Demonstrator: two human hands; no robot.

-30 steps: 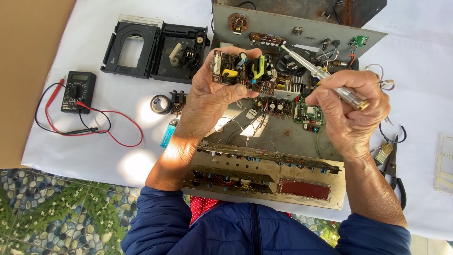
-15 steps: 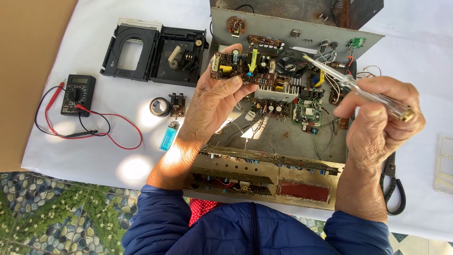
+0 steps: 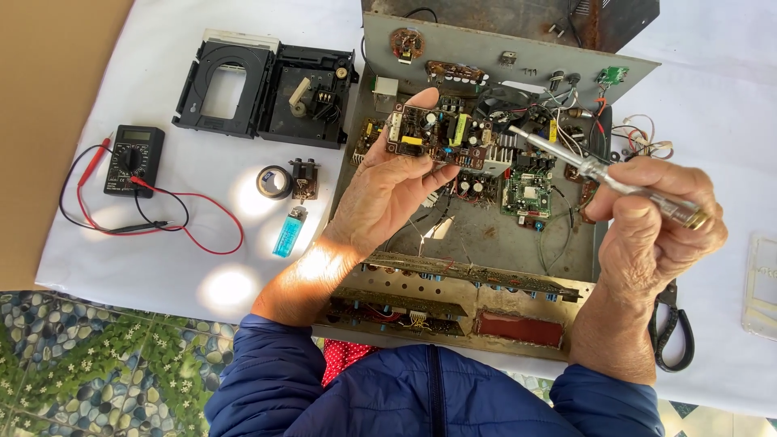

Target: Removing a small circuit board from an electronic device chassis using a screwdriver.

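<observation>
My left hand [image 3: 388, 198] holds a small brown circuit board [image 3: 437, 131] up over an opened metal chassis [image 3: 477, 235], fingers under it and thumb at its left edge. My right hand [image 3: 660, 222] grips a screwdriver with a clear handle [image 3: 603, 174]; its metal tip points left, close to the right edge of the held board. A green circuit board [image 3: 526, 193] and bundled wires sit inside the chassis below the screwdriver.
A black multimeter [image 3: 133, 159] with red and black leads lies at the left on the white cloth. A black disc drive tray [image 3: 263, 82], a tape roll [image 3: 273, 181], a blue lighter [image 3: 288, 231], black-handled scissors [image 3: 672, 332] and a clear plastic piece [image 3: 761, 283] surround the chassis.
My right hand has drawn back to the right and lowered, with the screwdriver tip now near the held board's right edge. My left hand has kept the board raised, shifting slightly.
</observation>
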